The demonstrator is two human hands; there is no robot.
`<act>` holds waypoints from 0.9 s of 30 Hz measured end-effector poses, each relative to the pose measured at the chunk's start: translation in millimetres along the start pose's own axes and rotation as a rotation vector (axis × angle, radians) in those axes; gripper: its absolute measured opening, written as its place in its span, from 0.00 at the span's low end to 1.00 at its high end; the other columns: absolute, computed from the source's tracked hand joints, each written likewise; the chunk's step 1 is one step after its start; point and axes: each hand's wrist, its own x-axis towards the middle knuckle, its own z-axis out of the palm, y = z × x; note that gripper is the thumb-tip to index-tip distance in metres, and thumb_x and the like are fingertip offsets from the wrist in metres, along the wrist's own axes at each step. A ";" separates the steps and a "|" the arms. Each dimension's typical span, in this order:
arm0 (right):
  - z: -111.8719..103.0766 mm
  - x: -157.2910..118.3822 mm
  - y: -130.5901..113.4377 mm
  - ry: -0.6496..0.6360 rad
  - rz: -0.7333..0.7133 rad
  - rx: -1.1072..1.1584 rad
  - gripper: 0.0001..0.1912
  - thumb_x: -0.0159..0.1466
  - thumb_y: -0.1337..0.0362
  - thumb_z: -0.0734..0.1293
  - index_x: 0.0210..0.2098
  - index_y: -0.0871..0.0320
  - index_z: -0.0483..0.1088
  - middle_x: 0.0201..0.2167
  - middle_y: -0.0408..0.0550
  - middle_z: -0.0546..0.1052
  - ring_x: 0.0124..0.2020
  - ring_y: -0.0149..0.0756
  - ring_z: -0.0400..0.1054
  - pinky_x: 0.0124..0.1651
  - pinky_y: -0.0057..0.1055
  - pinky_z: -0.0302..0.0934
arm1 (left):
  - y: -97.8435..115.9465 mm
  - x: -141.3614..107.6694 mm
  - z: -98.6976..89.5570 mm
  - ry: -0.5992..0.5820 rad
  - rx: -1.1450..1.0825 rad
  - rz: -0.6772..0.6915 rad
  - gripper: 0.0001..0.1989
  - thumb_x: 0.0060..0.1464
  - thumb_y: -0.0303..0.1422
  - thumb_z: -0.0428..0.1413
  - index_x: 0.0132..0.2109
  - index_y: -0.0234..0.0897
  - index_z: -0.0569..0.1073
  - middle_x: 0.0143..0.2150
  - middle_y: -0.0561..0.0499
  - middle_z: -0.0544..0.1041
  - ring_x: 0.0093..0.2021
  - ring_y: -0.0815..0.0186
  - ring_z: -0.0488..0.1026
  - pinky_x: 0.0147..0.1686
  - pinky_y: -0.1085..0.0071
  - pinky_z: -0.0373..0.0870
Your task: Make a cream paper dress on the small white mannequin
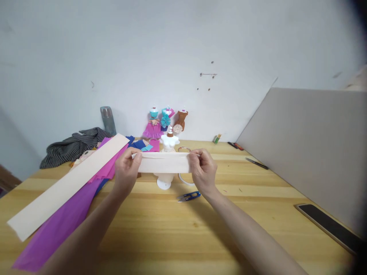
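Observation:
A cream strip of thin material, paper or fabric [164, 163], is stretched level between my two hands. My left hand [127, 168] pinches its left end between thumb and fingers. At the opposite end my right hand [203, 168] grips it the same way. Directly behind the strip stands a small white dress-form mannequin [169, 142], its middle hidden and its round base showing below. Blue thread snips [189, 196] lie on the table just under my right hand. A white ring-shaped roll [186, 182] is partly covered by that hand.
Long cream [69, 183] and purple strips [61, 223] lie on the wooden table at left, beside a striped cloth [77, 145] and a grey bottle [107, 120]. Several dressed mini mannequins [154, 124] stand by the wall. At right are tweezers [257, 163] and a phone [327, 225].

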 end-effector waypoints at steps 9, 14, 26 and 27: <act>-5.4 23.1 -5.8 -0.025 -0.059 -0.134 0.10 0.64 0.63 0.60 0.26 0.57 0.62 0.19 0.37 0.61 0.21 0.26 0.54 0.24 0.25 0.51 | 12.7 13.3 4.7 -0.127 -0.172 -0.325 0.11 0.52 0.40 0.56 0.34 0.36 0.72 0.35 0.50 0.75 0.35 0.64 0.71 0.34 0.71 0.67; -4.9 26.0 -4.9 -0.029 -0.186 -0.241 0.09 0.64 0.65 0.58 0.27 0.56 0.60 0.18 0.36 0.61 0.19 0.26 0.53 0.23 0.25 0.49 | 24.8 10.9 1.4 -0.085 0.080 -0.233 0.09 0.54 0.38 0.53 0.31 0.37 0.69 0.21 0.57 0.65 0.23 0.70 0.62 0.23 0.75 0.57; 3.2 25.5 -3.7 0.049 -0.199 -0.133 0.09 0.64 0.65 0.61 0.27 0.57 0.66 0.21 0.39 0.68 0.22 0.27 0.59 0.26 0.25 0.54 | 1.7 12.0 16.7 0.201 0.098 0.097 0.08 0.57 0.35 0.53 0.35 0.36 0.73 0.30 0.54 0.75 0.32 0.68 0.71 0.34 0.74 0.66; 4.0 25.2 -1.7 0.059 -0.192 -0.129 0.08 0.64 0.65 0.62 0.28 0.57 0.67 0.22 0.40 0.69 0.22 0.27 0.59 0.26 0.26 0.55 | -1.0 12.6 17.6 0.204 0.078 0.105 0.08 0.58 0.35 0.54 0.36 0.36 0.74 0.31 0.53 0.76 0.33 0.68 0.72 0.35 0.74 0.67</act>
